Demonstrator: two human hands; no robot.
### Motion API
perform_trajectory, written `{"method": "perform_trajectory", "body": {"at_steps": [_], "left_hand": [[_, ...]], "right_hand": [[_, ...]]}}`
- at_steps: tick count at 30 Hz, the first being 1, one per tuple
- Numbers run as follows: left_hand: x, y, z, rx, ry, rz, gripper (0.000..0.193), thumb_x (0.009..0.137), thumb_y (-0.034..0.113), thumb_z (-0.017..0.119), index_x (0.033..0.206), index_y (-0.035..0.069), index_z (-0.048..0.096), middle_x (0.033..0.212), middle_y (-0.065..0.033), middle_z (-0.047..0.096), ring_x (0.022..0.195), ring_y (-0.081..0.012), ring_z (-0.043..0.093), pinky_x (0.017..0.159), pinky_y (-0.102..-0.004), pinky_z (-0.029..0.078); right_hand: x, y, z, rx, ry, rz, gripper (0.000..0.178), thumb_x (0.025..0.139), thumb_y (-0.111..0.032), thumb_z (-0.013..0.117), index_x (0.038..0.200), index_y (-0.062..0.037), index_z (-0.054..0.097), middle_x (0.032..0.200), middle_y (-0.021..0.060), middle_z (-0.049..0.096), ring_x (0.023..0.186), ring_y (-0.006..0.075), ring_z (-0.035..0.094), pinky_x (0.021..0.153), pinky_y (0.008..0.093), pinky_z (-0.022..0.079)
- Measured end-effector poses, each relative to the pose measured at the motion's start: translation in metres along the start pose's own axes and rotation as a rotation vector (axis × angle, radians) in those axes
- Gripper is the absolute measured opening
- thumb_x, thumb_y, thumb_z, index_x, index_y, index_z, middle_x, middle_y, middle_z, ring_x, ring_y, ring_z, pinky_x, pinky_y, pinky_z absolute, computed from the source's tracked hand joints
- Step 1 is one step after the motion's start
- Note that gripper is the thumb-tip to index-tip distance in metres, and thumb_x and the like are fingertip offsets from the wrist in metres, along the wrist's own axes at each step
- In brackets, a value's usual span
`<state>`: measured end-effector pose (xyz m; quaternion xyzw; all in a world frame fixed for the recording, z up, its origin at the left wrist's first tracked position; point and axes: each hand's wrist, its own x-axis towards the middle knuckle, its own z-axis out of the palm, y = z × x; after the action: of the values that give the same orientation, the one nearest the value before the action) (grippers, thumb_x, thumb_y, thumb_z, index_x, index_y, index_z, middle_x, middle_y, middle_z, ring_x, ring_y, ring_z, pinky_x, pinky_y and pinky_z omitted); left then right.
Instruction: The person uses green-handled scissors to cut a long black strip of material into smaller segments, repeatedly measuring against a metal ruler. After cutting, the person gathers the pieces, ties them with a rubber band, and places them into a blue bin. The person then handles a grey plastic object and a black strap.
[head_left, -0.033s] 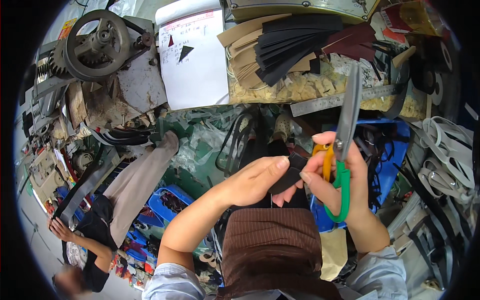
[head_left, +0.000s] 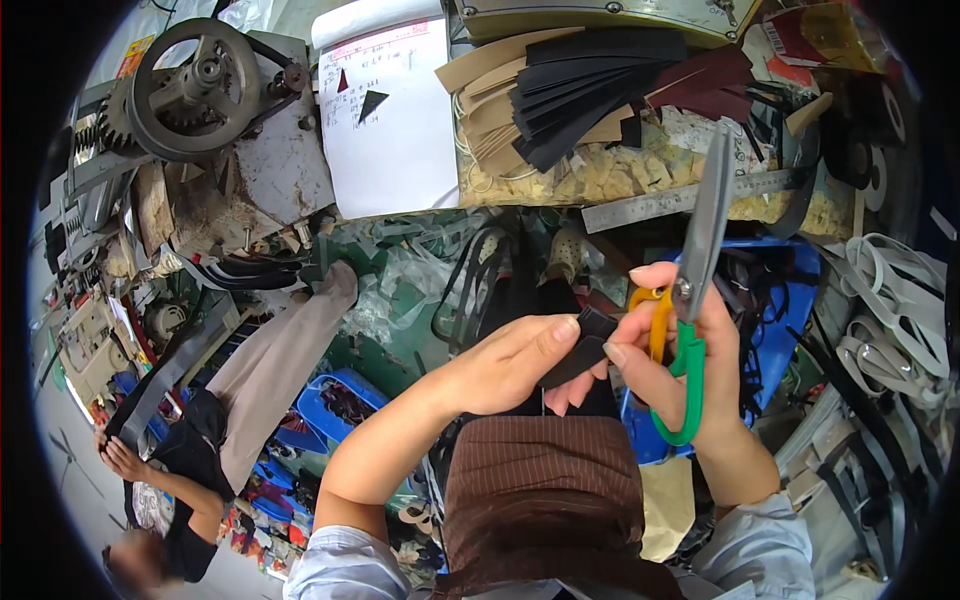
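Note:
My left hand (head_left: pixel 515 362) is closed on small black strips (head_left: pixel 572 364), its thumb lying along the top. In my right hand (head_left: pixel 660 370) is a pair of scissors (head_left: pixel 708 215) with one orange and one green handle loop. The blades point up and away from me and look closed, touching none of the strips. My right thumb and a fingertip meet at the right edge of the black strips. How many layers I hold is hard to make out. Both hands are above my lap, over a brown striped apron (head_left: pixel 540 490).
On the bench lie a notepad (head_left: pixel 395 180) with two dark triangular scraps, fanned black strips (head_left: pixel 590 85), tan strips (head_left: pixel 490 145), maroon strips (head_left: pixel 715 85) and a steel ruler (head_left: pixel 640 208). A wheeled machine (head_left: pixel 205 90) stands left. Blue bins flank my lap. Another person (head_left: pixel 175 500) works lower left.
The scissors have tipped slightly to the right in my right hand. The black strips between my hands have shifted a little, while my left hand stays nearly still.

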<state>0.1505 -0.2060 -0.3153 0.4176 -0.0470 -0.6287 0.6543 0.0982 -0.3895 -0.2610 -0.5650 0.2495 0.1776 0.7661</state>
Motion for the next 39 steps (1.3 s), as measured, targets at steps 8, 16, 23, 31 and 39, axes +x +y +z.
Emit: {"method": "perform_trajectory", "body": {"at_steps": [8, 16, 23, 31, 39], "left_hand": [[0.0, 0.009, -0.002, 0.055, -0.041, -0.002, 0.057, 0.1, 0.05, 0.026, 0.097, 0.001, 0.056, 0.066, -0.0037, 0.054, 0.058, -0.0116, 0.053, 0.056, -0.0244, 0.045], [-0.001, 0.006, -0.005, 0.17, -0.06, 0.059, 0.051, 0.1, 0.046, 0.029, 0.096, 0.003, 0.057, 0.063, -0.0031, 0.054, 0.055, -0.0116, 0.053, 0.054, -0.0255, 0.044], [0.003, 0.011, 0.001, 0.373, 0.02, -0.046, 0.027, 0.099, 0.029, 0.044, 0.094, 0.005, 0.056, 0.055, -0.0017, 0.054, 0.048, -0.0143, 0.059, 0.048, -0.0277, 0.046], [0.004, 0.053, 0.006, 0.447, -0.048, -0.332, 0.021, 0.092, 0.022, 0.06, 0.098, 0.003, 0.055, 0.063, -0.0038, 0.061, 0.052, -0.011, 0.06, 0.048, -0.0248, 0.048], [0.048, 0.077, -0.045, 0.778, 0.304, -0.322, 0.014, 0.09, 0.014, 0.061, 0.09, 0.001, 0.055, 0.065, 0.0011, 0.059, 0.048, -0.0038, 0.052, 0.043, -0.0199, 0.041]], "right_hand": [[0.002, 0.021, -0.009, -0.126, -0.047, -0.324, 0.051, 0.082, 0.013, 0.058, 0.126, -0.0038, 0.039, 0.08, 0.0053, 0.06, 0.076, 0.0127, 0.062, 0.07, 0.0259, 0.052], [-0.001, 0.018, -0.005, 0.014, -0.032, -0.179, 0.052, 0.082, 0.013, 0.058, 0.127, -0.0037, 0.038, 0.085, 0.0068, 0.059, 0.077, 0.0123, 0.062, 0.069, 0.0254, 0.051], [0.003, 0.024, -0.002, 0.021, 0.089, -0.177, 0.054, 0.08, 0.009, 0.064, 0.128, -0.0034, 0.041, 0.09, 0.0101, 0.062, 0.079, 0.0142, 0.064, 0.069, 0.0269, 0.052], [0.025, -0.016, -0.05, -0.273, -0.26, 0.031, 0.052, 0.073, 0.003, 0.07, 0.121, -0.0066, 0.052, 0.086, 0.0046, 0.062, 0.072, 0.0091, 0.058, 0.066, 0.0236, 0.049], [0.108, -0.037, -0.139, -0.696, -0.174, -0.119, 0.048, 0.074, -0.003, 0.065, 0.12, -0.0062, 0.053, 0.08, 0.003, 0.057, 0.071, 0.0079, 0.053, 0.065, 0.0233, 0.044]]}}
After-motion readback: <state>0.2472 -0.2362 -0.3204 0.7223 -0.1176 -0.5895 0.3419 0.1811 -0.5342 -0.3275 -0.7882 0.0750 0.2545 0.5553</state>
